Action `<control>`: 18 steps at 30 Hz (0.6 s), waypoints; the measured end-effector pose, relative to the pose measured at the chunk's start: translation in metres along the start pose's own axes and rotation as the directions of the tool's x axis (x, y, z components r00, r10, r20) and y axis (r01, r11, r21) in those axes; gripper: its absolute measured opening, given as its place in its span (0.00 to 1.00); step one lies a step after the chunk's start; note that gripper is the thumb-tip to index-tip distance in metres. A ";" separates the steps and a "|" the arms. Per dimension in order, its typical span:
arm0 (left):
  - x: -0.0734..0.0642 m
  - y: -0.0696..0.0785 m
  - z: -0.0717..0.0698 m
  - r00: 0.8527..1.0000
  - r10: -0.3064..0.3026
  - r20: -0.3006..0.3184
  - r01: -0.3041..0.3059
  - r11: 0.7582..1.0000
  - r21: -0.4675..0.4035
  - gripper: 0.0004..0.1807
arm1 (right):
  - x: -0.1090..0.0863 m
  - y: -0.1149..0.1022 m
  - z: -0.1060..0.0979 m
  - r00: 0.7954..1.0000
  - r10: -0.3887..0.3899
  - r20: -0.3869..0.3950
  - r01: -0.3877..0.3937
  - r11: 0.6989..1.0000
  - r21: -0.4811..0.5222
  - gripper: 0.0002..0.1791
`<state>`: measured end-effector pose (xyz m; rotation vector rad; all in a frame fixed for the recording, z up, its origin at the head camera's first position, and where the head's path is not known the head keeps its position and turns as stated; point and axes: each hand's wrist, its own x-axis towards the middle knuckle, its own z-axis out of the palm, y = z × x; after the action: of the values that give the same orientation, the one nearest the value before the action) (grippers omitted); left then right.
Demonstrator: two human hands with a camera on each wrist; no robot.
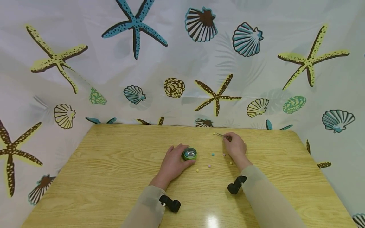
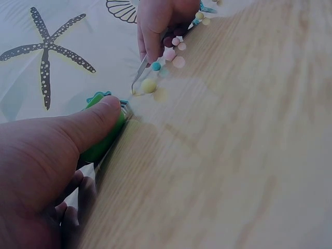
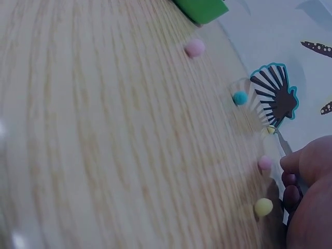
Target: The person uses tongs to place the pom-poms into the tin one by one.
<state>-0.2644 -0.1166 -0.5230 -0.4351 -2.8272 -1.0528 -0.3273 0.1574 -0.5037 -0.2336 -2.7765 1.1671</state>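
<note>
Now, right hand (image 1: 236, 147): pinching slim metal tweezers (image 1: 223, 136), whose tips are holding a small round yellow ball (image 1: 214, 133) beyond the hand, to its left.
Left hand (image 1: 173, 163): curling around a round green cup with a silvery inside (image 1: 191, 155); something blue (image 1: 186, 154) is showing within.
Between the hands: one small blue ball (image 1: 213, 154), two pink balls (image 1: 224, 155) and two more yellow balls (image 1: 197, 170) are lying loose.
Under both hands: a wood-grain tabletop (image 1: 114, 158) is spreading.
Beyond: a white shell-and-starfish cloth (image 1: 159, 57) is hanging.

From here the cup (image 1: 190, 159) is showing green and silver, the balls (image 3: 195, 47) are looking pink, yellow and turquoise, the tan table (image 1: 114, 152) is showing grain; blue, yellow and brown starfish (image 1: 136, 24) are patterning the white cloth (image 1: 182, 63).
</note>
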 end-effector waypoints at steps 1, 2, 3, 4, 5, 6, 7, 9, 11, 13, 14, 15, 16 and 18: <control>0.000 0.000 0.000 1.000 -0.001 0.001 0.001 1.000 -0.001 0.33 | 0.000 0.000 0.000 1.000 0.002 0.001 -0.002 1.000 0.001 0.15; 0.000 0.000 0.000 1.000 -0.001 0.001 0.001 1.000 -0.002 0.34 | 0.000 0.000 0.000 1.000 0.003 0.002 -0.003 1.000 0.001 0.15; 0.000 0.000 0.000 1.000 -0.002 0.002 0.002 1.000 -0.002 0.34 | 0.000 0.001 0.000 1.000 0.005 0.003 -0.005 1.000 0.002 0.16; 0.000 0.000 0.000 1.000 -0.002 0.002 0.002 1.000 -0.002 0.34 | -0.001 0.001 -0.001 1.000 0.006 0.003 -0.006 1.000 0.004 0.16; 0.000 0.000 0.001 1.000 -0.003 0.002 0.003 1.000 -0.002 0.34 | -0.001 0.000 -0.001 1.000 0.008 0.005 -0.008 1.000 0.007 0.16; 0.000 0.000 0.001 1.000 -0.004 0.002 0.004 1.000 -0.001 0.34 | -0.002 0.000 -0.001 1.000 0.010 0.006 -0.010 1.000 0.011 0.15; 0.000 0.000 0.001 1.000 -0.006 0.003 0.006 1.000 -0.001 0.34 | -0.002 0.000 -0.001 1.000 0.012 0.007 -0.012 1.000 0.016 0.15; 0.000 0.001 0.000 1.000 -0.007 0.002 0.007 1.000 0.000 0.33 | -0.002 0.000 -0.002 1.000 0.015 0.012 -0.016 0.999 0.030 0.15; 0.000 0.001 0.000 1.000 -0.008 0.002 0.008 1.000 0.002 0.33 | -0.003 0.000 -0.003 1.000 0.020 0.017 -0.021 0.999 0.048 0.15; 0.000 0.001 0.000 1.000 -0.007 0.003 0.007 1.000 0.004 0.33 | -0.004 0.000 -0.004 1.000 0.022 0.021 -0.023 0.997 0.068 0.15; 0.000 0.001 0.000 1.000 -0.006 0.003 0.006 1.000 0.003 0.33 | -0.005 0.000 -0.005 0.999 0.022 0.025 -0.024 0.997 0.080 0.15; 0.000 0.002 0.000 1.000 -0.006 0.004 0.006 1.000 0.003 0.33 | -0.005 0.000 -0.006 0.999 0.022 0.026 -0.024 0.996 0.089 0.15; 0.000 0.002 0.000 1.000 -0.005 0.004 0.005 1.000 0.003 0.33 | -0.006 0.000 -0.007 0.999 0.021 0.028 -0.023 0.995 0.100 0.15; 0.001 0.002 0.000 1.000 -0.004 0.003 0.004 1.000 0.001 0.33 | -0.008 0.000 -0.010 0.999 0.011 0.030 -0.014 0.993 0.116 0.15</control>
<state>-0.2645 -0.1156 -0.5215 -0.4315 -2.8327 -1.0522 -0.3182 0.1628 -0.4977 -0.2243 -2.7238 1.3398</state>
